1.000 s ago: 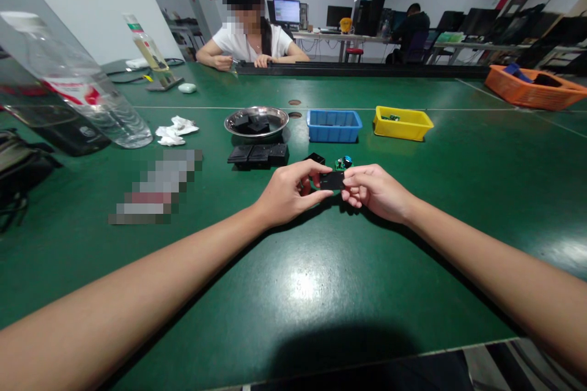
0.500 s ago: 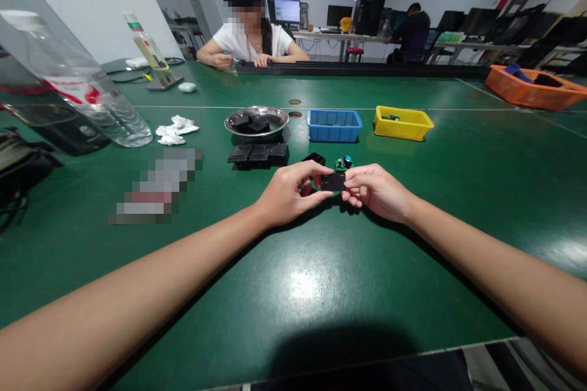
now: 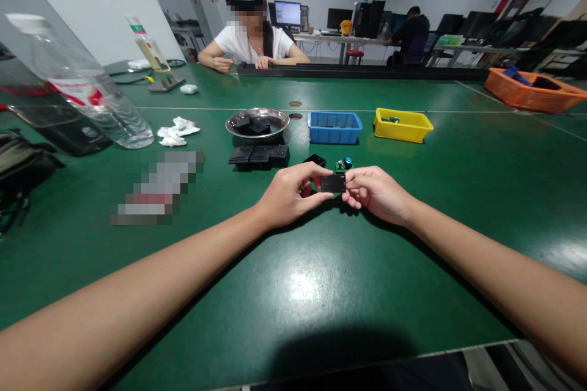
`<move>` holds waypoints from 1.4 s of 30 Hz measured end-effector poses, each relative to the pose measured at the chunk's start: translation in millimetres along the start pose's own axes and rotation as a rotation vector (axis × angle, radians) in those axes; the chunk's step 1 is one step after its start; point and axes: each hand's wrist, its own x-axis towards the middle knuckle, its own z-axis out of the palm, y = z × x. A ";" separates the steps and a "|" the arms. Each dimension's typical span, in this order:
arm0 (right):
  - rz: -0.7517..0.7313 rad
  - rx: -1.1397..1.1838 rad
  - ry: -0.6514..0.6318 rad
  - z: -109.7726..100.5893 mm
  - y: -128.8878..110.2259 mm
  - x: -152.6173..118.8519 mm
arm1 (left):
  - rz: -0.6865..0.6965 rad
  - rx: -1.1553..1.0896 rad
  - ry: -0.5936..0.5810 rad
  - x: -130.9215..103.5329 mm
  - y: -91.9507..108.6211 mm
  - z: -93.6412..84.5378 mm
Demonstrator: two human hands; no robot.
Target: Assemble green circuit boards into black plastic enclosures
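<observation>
Between my two hands is a small flat black plastic cover (image 3: 333, 184) with slots near its edges. My left hand (image 3: 293, 192) is closed on its left end, thumb below and fingers above. At the right end, my right hand (image 3: 373, 192) pinches it between thumb and fingers. Just beyond the hands lies a green circuit board (image 3: 343, 165) with a round blue-black component. Left of that board sits an open black plastic case (image 3: 315, 160), partly hidden by my left hand. Several black cases (image 3: 259, 156) stand in a row farther left.
Behind these stand a metal bowl (image 3: 257, 135) of black parts, a blue bin (image 3: 334, 128) and a yellow bin (image 3: 402, 126) with green boards. Bottles (image 3: 87, 88) and crumpled tissue (image 3: 177, 132) are at left, an orange basket (image 3: 532, 95) at far right. A person (image 3: 252, 43) sits opposite.
The black cover has tilted slightly, so its slotted face shows more clearly. Both hands keep their hold in nearly the same place. The camera view has shifted a little.
</observation>
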 end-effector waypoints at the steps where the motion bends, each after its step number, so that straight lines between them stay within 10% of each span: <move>1: 0.005 0.006 0.005 0.3 -0.3 -0.3 | -0.011 -0.003 0.001 -0.1 0.1 0.1; 42: -0.102 -0.023 -0.070 -2.9 5.8 -2.6 | -0.066 0.012 0.021 -1.2 -0.5 1.6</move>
